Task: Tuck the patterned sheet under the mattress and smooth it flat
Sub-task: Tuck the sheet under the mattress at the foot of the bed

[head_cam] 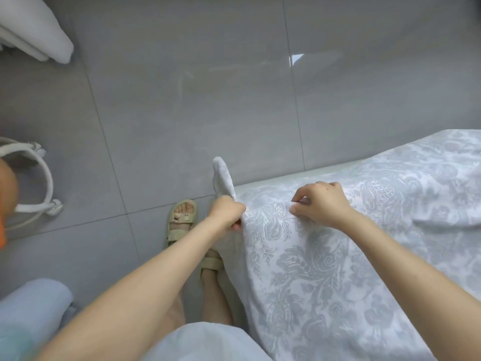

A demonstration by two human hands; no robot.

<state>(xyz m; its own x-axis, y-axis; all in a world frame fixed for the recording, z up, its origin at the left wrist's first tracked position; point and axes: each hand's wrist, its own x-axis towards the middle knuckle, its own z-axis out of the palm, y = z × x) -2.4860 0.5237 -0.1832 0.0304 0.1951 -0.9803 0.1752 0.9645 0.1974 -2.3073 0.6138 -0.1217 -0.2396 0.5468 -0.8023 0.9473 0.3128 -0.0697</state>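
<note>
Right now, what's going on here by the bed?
A person is making a bed at its corner. The left hand grips the bunched corner of the sheet, whose tip sticks up above the fist. The right hand pinches the sheet on top, near the mattress edge. The sheet hangs loose down the side, not yet tucked.

Sheet (325,256) right of sandals (182,220)

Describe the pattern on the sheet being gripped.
The sheet is white with a grey floral damask print; the head view shows it best.
</note>
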